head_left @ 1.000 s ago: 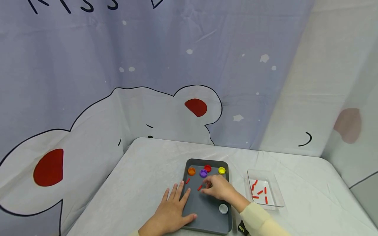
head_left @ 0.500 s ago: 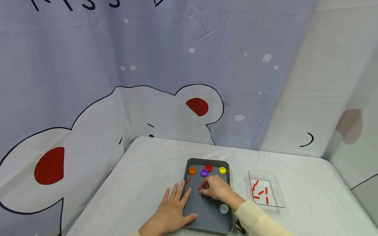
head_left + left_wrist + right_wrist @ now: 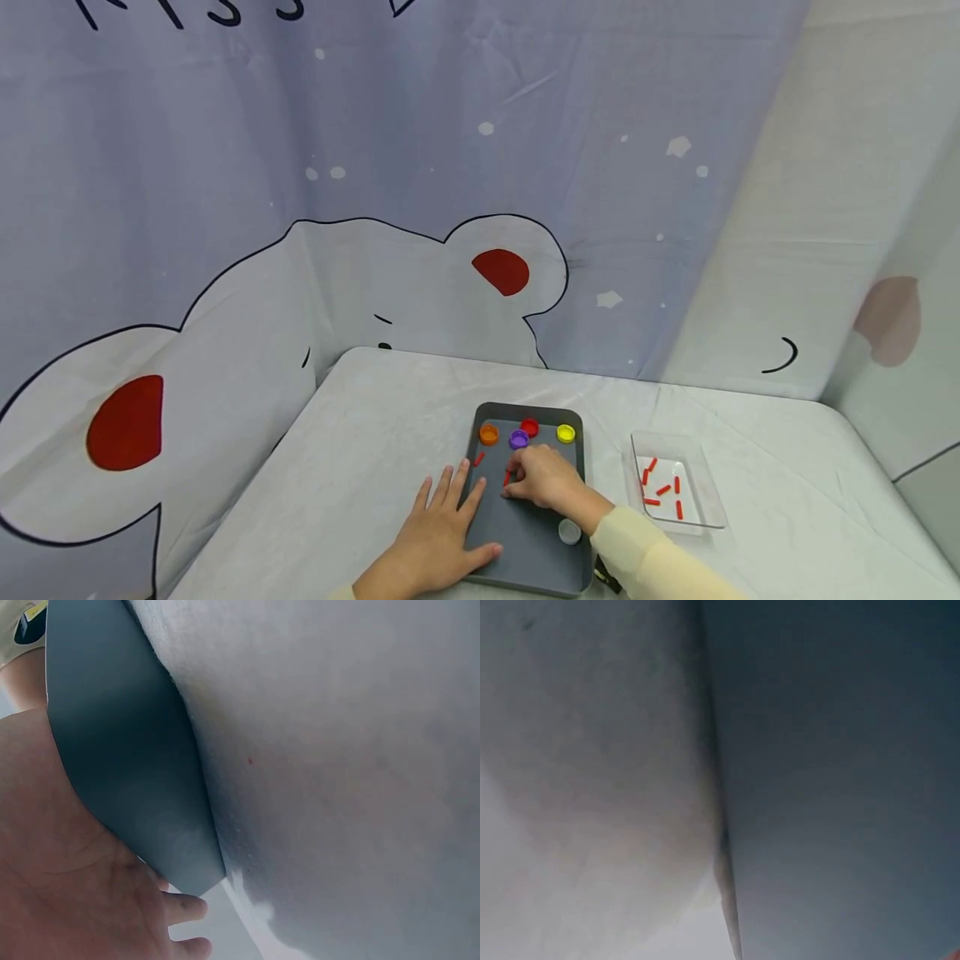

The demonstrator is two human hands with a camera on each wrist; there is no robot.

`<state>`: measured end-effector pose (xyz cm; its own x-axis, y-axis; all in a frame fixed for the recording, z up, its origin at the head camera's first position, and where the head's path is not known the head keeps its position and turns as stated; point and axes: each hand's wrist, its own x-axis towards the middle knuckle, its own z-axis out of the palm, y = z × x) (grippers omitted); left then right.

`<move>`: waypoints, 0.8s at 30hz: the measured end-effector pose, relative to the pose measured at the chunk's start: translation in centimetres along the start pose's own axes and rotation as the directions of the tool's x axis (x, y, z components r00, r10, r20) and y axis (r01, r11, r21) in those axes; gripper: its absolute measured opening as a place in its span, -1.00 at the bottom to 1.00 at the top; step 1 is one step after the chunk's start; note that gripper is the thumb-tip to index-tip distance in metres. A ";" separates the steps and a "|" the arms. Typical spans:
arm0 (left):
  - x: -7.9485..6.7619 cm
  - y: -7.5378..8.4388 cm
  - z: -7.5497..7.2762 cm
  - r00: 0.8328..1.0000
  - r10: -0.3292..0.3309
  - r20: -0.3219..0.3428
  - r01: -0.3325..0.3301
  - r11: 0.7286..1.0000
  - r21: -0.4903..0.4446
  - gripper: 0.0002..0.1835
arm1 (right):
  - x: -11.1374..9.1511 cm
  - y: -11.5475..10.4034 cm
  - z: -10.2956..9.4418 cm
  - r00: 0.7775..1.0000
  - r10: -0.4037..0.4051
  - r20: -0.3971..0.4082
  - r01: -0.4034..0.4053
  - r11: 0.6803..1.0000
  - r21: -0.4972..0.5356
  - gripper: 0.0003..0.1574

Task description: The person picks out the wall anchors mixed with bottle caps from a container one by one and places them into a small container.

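Observation:
In the head view, my right hand (image 3: 547, 482) pinches a small red stick (image 3: 507, 477) between thumb and forefinger, low over the grey tray (image 3: 525, 562). A second red stick (image 3: 479, 458) lies on the tray near its left side. My left hand (image 3: 431, 542) lies with fingers spread across the tray's left edge. Toward the far end sit round caps: orange (image 3: 489, 434), purple (image 3: 519, 439), red (image 3: 529, 427) and yellow (image 3: 566, 433). A white cap (image 3: 569, 531) is by the right forearm. The left wrist view shows the left palm (image 3: 67, 847) against the tray (image 3: 127, 742).
Right of the tray stands a clear plastic box (image 3: 711, 500) with several red sticks inside. Partly under the right sleeve (image 3: 645, 550) is a small black item (image 3: 606, 575). White cloth (image 3: 390, 417) covers the table, and a printed curtain (image 3: 405, 125) hangs behind.
My right hand has closed thumb and forefinger on the red stick and turned it more upright in the picture. The left hand stays put.

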<state>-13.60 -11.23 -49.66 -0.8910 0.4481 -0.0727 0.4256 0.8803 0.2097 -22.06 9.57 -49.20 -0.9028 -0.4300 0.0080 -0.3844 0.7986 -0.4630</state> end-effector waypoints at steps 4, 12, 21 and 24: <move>0.1 -0.1 0.2 1.000 0.006 -0.008 -0.006 1.000 -0.008 0.03 | 0.1 -0.1 0.0 1.000 0.019 0.010 -0.019 1.000 0.004 -0.62; 0.2 -0.3 0.6 1.000 0.013 -0.021 -0.014 1.000 -0.023 0.04 | -0.1 -0.3 0.0 1.000 0.009 0.000 -0.009 1.000 -0.008 -0.70; 0.1 -0.1 0.2 1.000 -0.006 0.011 0.006 1.000 -0.018 0.02 | -0.2 0.1 -0.3 0.999 -0.045 -0.007 0.044 0.996 -0.082 -0.81; 0.1 0.0 0.0 1.000 -0.009 0.014 0.009 1.000 -0.014 0.02 | -0.4 0.3 -0.7 0.999 -0.053 -0.008 0.052 0.996 -0.076 -0.82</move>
<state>-13.65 -11.16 -49.70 -0.8925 0.4423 -0.0885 0.4151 0.8822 0.2225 -21.92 10.31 -48.73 -0.8826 -0.4684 0.0396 -0.4447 0.8045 -0.3937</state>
